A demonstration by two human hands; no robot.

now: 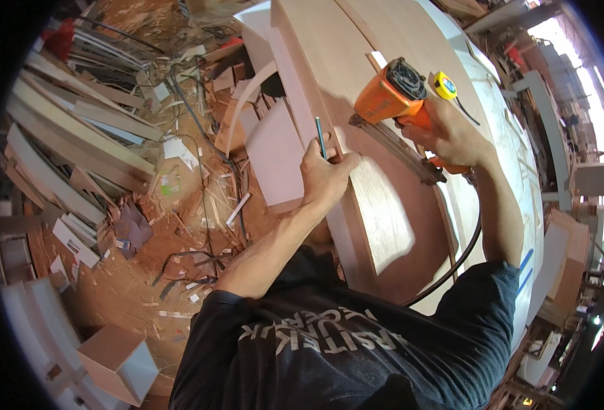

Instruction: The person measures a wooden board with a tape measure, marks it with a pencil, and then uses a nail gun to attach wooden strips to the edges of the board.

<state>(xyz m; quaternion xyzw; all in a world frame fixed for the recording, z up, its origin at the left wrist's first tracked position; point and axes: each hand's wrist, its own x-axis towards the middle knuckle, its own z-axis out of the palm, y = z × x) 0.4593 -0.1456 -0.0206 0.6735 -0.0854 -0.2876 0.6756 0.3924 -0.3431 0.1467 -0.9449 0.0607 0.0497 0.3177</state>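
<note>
My right hand (455, 137) is wrapped round the handle of an orange and black nail gun (389, 96). The tool is held over a pale wooden panel (397, 154), and a black air hose (467, 249) runs back from its handle. My left hand (326, 171) rests at the panel's left edge, its fingers curled with a thin blue-green pencil (321, 140) sticking up between them. Whether the nail gun's nose touches the wood I cannot tell. Just beyond my right hand lies a yellow tape measure (445, 85) on the panel.
Scrap wood and sawdust cover the floor (179, 239) to the left, with dark cables (203, 130) running across it. Long curved boards (76, 130) are stacked at the far left. A box-shaped wooden piece (118, 365) stands at the lower left. More boards (544, 137) stand at the right.
</note>
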